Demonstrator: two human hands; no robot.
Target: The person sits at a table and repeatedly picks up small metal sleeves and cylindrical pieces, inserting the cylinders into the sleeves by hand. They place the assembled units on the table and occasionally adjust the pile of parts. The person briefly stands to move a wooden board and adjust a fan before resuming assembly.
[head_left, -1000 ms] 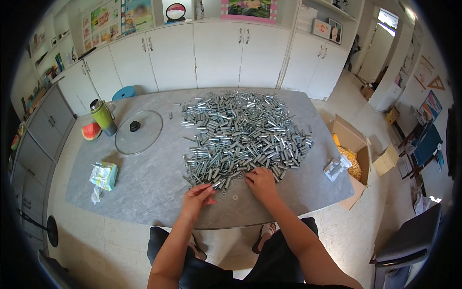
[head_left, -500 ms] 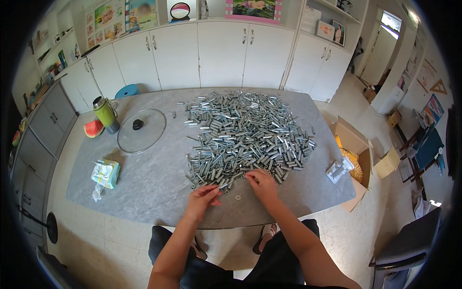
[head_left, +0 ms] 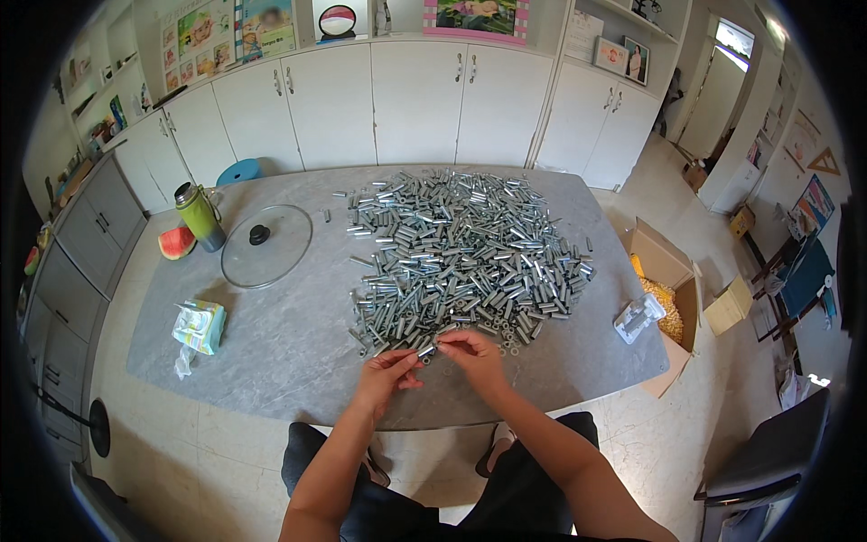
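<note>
A heap of short silver metal cylinders and bolts (head_left: pixel 465 248) covers the middle of the grey table (head_left: pixel 289 352). At its near edge, my left hand (head_left: pixel 383 379) is closed, pinching a small silver bolt (head_left: pixel 425 351) between thumb and fingers. My right hand (head_left: pixel 475 363) is closed in a pinch right beside the bolt's far end; whatever small piece is in its fingertips is too small to make out. Several small metal rings or nuts (head_left: pixel 509 346) lie just beyond my right hand.
To the left are a glass lid (head_left: pixel 287 242), a green bottle (head_left: pixel 198 217), a piece of watermelon (head_left: pixel 176 241) and a pack of wipes (head_left: pixel 200 326). A clear plastic packet (head_left: pixel 638 318) lies at the right edge. An open cardboard box (head_left: pixel 691 312) with yellow contents stands beyond it.
My right hand has moved left from the rings to the tip of the bolt. My left hand has shifted slightly right and keeps its pinch.
</note>
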